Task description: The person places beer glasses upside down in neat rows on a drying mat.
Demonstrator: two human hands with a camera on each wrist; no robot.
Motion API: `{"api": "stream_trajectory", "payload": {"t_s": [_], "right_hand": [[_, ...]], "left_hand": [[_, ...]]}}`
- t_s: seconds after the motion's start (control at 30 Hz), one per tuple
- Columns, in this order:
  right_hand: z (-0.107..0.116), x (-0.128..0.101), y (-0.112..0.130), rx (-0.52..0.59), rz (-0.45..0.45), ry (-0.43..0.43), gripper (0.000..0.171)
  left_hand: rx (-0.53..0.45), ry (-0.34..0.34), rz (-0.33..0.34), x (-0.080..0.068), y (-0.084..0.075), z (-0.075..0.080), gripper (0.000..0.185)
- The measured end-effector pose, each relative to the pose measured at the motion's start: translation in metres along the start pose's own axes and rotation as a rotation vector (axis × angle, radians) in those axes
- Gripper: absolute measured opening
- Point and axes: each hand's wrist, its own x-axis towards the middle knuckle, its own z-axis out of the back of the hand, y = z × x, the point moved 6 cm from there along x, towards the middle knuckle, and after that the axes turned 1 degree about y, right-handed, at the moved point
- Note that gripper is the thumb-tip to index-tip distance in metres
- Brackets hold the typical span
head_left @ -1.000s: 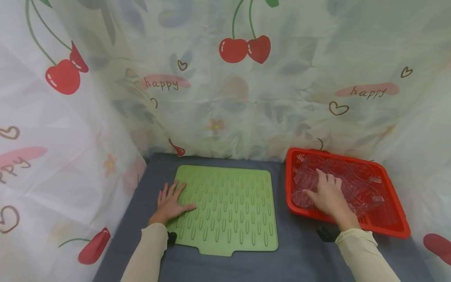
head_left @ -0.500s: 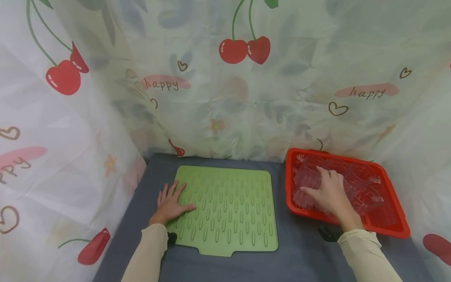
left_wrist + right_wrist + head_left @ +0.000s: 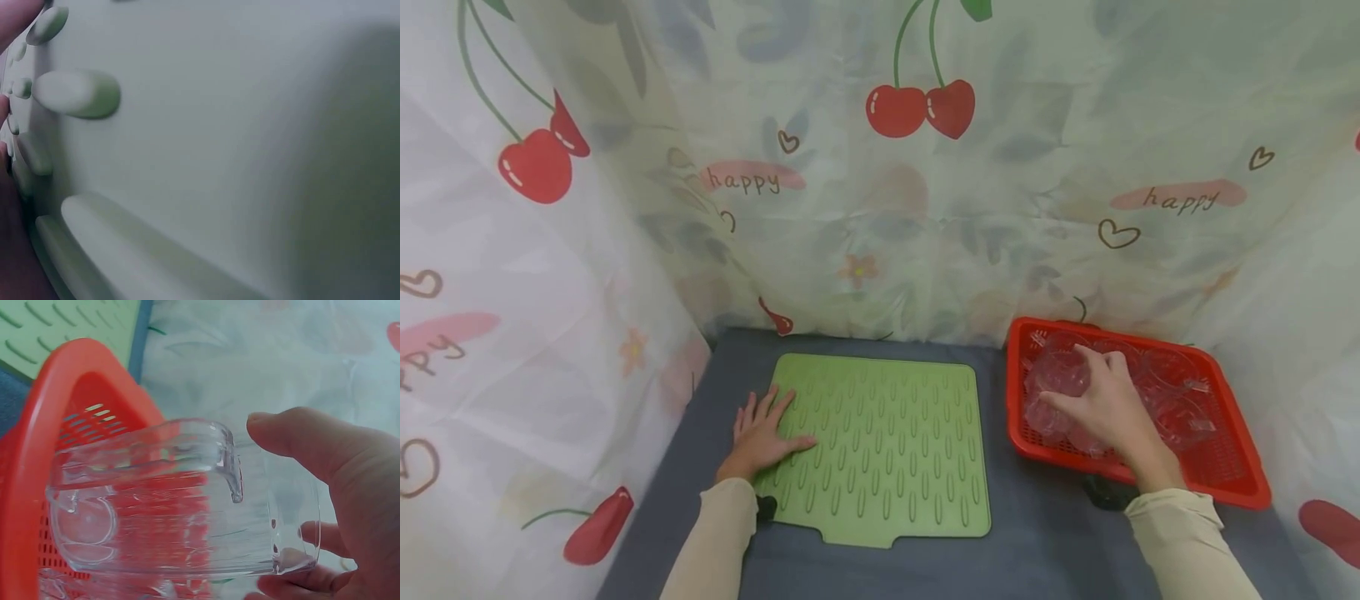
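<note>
Lifted: R hand (image 3: 1105, 408) grips clear cup (image 3: 1060, 375) over red basket (image 3: 1240, 492); L hand (image 3: 760, 435) flat on mat (image 3: 887, 450); curtain (image 3: 880, 208) "happy".

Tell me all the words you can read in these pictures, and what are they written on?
"happy" on a pink smudge on the cloth backdrop, upper left.
"happy" again on the same cloth, upper right.
"ppy" at the left edge of the cloth; the start of the word is cut off.
No words show on the green mat, the red basket or the clear cup that the right hand holds.
</note>
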Motion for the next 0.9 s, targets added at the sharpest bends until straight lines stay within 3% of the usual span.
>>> {"api": "stream_trajectory", "payload": {"t_s": [0.3,0.57,0.9], "right_hand": [[0.013,-0.003,0.009,0.022,0.001,-0.022,0.099],[0.019,-0.007,0.008,0.134,-0.002,-0.04,0.099],[0.029,-0.011,0.012,0.136,0.037,-0.142,0.095]], "left_hand": [[0.028,0.023,0.023,0.0,0.0,0.001,0.108],[0.026,0.016,0.018,-0.001,0.002,-0.001,0.107],[0.013,-0.008,0.004,0.004,0.008,-0.007,0.108]]}}
